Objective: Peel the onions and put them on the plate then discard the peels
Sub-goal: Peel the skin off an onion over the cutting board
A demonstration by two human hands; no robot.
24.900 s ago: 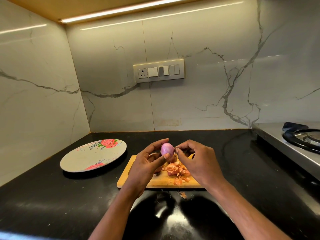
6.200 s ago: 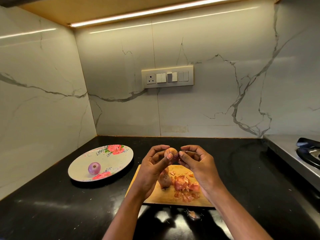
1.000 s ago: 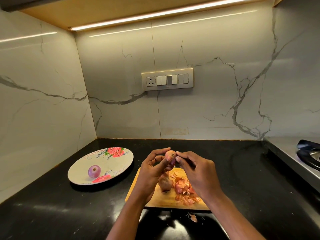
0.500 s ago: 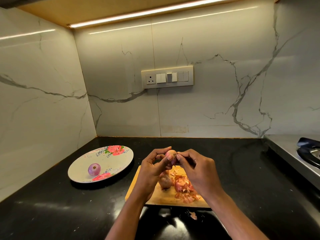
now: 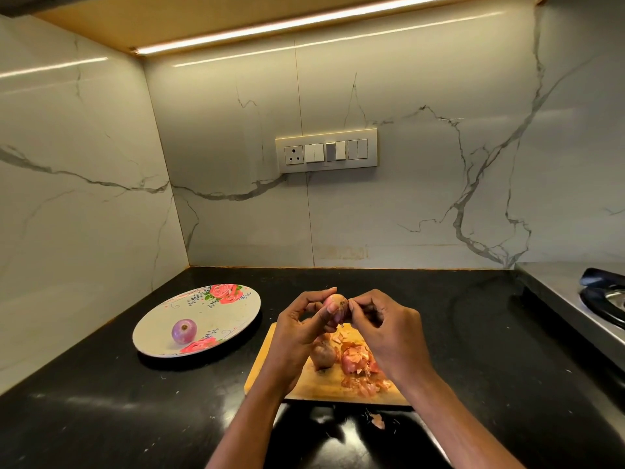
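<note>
My left hand (image 5: pixel 297 330) grips a small onion (image 5: pixel 335 302) with its brown skin still on, held above the wooden cutting board (image 5: pixel 301 384). My right hand (image 5: pixel 389 330) pinches the skin at the onion's right side. Another unpeeled onion (image 5: pixel 323 355) lies on the board beside a heap of orange peels (image 5: pixel 363 370). One peeled purple onion (image 5: pixel 184 331) rests on the floral plate (image 5: pixel 216 313) to the left.
A black counter (image 5: pixel 101 401) runs into a marble corner. One loose peel (image 5: pixel 377 421) lies on the counter in front of the board. A steel gas stove (image 5: pixel 581 302) stands at the right edge. A switch panel (image 5: pixel 326 150) is on the back wall.
Over the last second both hands stay at the onion, with the right fingers working at its skin. Earlier, a peeled onion went from my hands to the plate.
</note>
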